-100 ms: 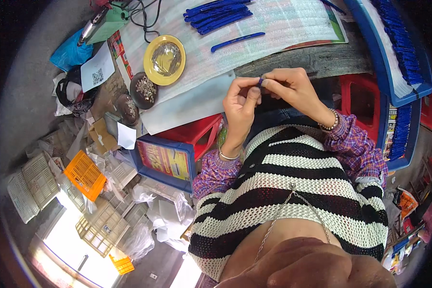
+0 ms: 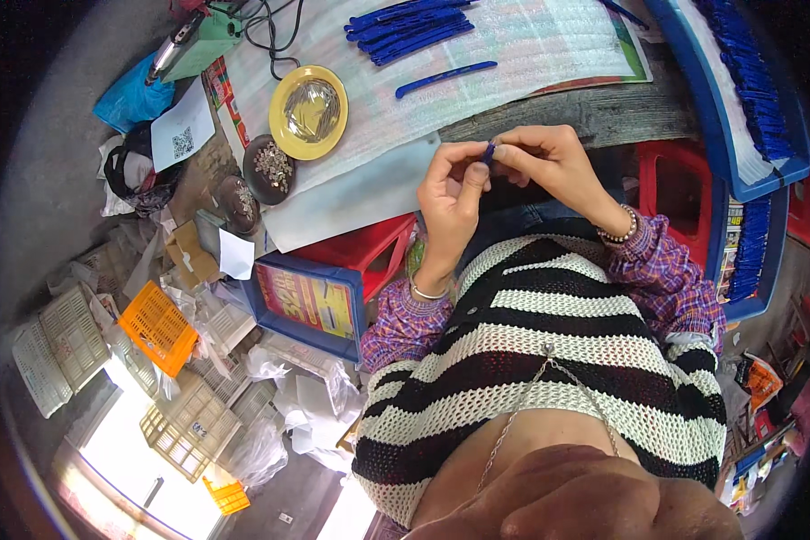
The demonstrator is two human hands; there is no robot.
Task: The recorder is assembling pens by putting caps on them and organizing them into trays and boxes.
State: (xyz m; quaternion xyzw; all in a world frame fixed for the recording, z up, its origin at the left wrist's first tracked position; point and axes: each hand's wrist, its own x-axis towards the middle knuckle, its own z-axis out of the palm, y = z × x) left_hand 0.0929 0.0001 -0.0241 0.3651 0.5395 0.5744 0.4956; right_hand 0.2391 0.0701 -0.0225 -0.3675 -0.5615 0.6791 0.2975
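Just in front of the table's near edge, my left hand [image 2: 452,200] and my right hand [image 2: 553,169] meet at the fingertips. Both pinch a small dark blue piece [image 2: 489,151]; most of it is hidden by the fingers, so its full shape cannot be made out. Beyond them, a single slim blue strip [image 2: 445,79] lies on the white foam sheet [image 2: 522,54]. A pile of similar blue strips [image 2: 409,31] rests further back. To the left stands a yellow dish [image 2: 337,135] of thin metal pins, beside two dark dishes [image 2: 268,191] [image 2: 243,220] of small metal bits.
Blue trays [image 2: 745,180] lined with blue strips stand at my right, near a red stool [image 2: 670,157]. Another blue tray [image 2: 355,306] sits at my left by a red stool [image 2: 369,241]. Crates, including an orange one [image 2: 157,328], and plastic bags litter the left floor. Black cables [image 2: 270,36] cross the table.
The blue piece has tilted slightly and shows a little more between the fingertips. Both hands stay almost in the same place.
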